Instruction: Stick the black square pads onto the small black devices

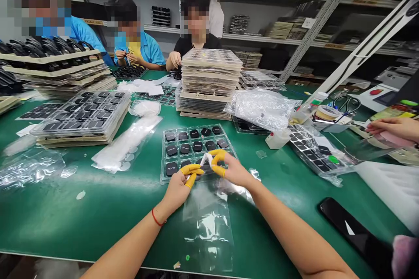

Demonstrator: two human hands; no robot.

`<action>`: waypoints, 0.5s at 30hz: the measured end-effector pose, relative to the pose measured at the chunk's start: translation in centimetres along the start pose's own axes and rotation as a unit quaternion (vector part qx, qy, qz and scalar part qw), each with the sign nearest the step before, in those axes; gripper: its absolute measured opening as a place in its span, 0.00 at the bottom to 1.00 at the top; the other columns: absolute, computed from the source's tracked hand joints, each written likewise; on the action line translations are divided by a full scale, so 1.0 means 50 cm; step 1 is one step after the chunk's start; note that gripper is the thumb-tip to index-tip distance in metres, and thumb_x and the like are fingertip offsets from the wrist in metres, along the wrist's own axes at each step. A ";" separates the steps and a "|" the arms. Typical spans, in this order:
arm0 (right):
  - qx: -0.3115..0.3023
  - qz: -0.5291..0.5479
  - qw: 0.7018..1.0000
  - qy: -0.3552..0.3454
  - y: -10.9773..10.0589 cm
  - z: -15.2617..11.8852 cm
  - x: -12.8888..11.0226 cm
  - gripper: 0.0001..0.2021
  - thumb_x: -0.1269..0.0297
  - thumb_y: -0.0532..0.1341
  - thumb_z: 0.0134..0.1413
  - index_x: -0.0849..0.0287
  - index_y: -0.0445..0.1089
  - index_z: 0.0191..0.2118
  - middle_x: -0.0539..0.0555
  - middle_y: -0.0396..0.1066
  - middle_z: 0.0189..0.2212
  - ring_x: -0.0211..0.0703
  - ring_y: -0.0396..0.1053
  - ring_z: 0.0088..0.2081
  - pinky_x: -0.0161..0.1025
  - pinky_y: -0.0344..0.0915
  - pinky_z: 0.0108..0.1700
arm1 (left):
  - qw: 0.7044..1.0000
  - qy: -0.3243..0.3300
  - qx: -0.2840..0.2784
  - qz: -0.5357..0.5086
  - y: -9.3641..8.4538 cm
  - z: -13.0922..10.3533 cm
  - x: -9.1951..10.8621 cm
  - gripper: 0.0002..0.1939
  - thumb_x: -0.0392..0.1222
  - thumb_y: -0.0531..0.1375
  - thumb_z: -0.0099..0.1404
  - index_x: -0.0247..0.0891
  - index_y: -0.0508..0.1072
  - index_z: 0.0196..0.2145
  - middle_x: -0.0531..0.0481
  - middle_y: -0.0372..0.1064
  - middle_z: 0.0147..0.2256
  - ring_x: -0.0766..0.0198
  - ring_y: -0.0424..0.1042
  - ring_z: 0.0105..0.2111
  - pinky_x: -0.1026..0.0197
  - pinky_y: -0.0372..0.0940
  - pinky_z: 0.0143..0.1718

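My left hand point(180, 183), wearing yellow finger cots, pinches a small dark piece mostly hidden by the fingertips. Yellow cots also cover fingertips of my right hand point(229, 168), which are closed on a folded white wipe-like strip point(207, 159). The strip reaches across to the dark piece between both hands. Just behind them lies a clear plastic tray point(163, 154) with rows of black rounded-square pieces point(197, 146), some bearing light lettering. My hands cover part of its front row. Below my hands a clear plastic sheet point(209, 226) lies flat on the green table point(131, 218).
Stacked trays stand at the left point(81, 115) and centre back point(211, 83). A bag of white discs point(127, 144) lies left. At right are a bagged tray point(314, 150), a black phone-like slab point(353, 231) and another person's hand point(393, 128). Several people sit or stand opposite.
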State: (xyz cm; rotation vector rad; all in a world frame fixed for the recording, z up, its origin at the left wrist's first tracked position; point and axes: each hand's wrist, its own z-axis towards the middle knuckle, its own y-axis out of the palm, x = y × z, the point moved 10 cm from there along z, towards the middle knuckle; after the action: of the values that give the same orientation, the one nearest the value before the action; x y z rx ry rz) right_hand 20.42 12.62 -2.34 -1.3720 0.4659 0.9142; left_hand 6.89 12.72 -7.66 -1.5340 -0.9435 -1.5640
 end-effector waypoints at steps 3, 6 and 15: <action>-0.117 0.040 0.992 -0.020 0.047 -0.045 -0.030 0.03 0.69 0.58 0.50 0.56 0.68 0.33 0.52 0.68 0.41 0.41 0.65 0.43 0.40 0.61 0.46 | 0.999 -0.005 -0.028 -0.019 0.026 -0.007 0.019 0.13 0.41 0.56 0.62 0.37 0.67 0.45 0.44 0.71 0.45 0.56 0.69 0.48 0.52 0.62 0.53; -0.124 0.050 0.990 0.037 0.020 -0.069 0.005 0.05 0.69 0.56 0.51 0.56 0.69 0.33 0.50 0.69 0.33 0.40 0.66 0.35 0.38 0.62 0.40 | 0.996 -0.032 -0.079 -0.018 0.029 -0.015 0.034 0.17 0.42 0.56 0.63 0.39 0.64 0.50 0.43 0.67 0.50 0.55 0.69 0.48 0.51 0.63 0.53; 0.048 0.144 0.962 0.228 -0.153 -0.104 0.257 0.17 0.51 0.62 0.43 0.62 0.67 0.31 0.52 0.69 0.28 0.40 0.65 0.29 0.37 0.60 0.33 | 0.963 -0.198 0.182 0.005 -0.281 0.022 -0.014 0.22 0.38 0.59 0.60 0.39 0.60 0.51 0.39 0.48 0.60 0.51 0.53 0.59 0.47 0.55 0.57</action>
State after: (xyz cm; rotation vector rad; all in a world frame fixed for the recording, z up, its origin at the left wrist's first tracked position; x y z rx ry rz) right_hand 35.10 11.67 -8.21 -1.4480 1.0725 0.7904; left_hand -5.07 20.14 -8.45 -1.5993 -1.3564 -1.0140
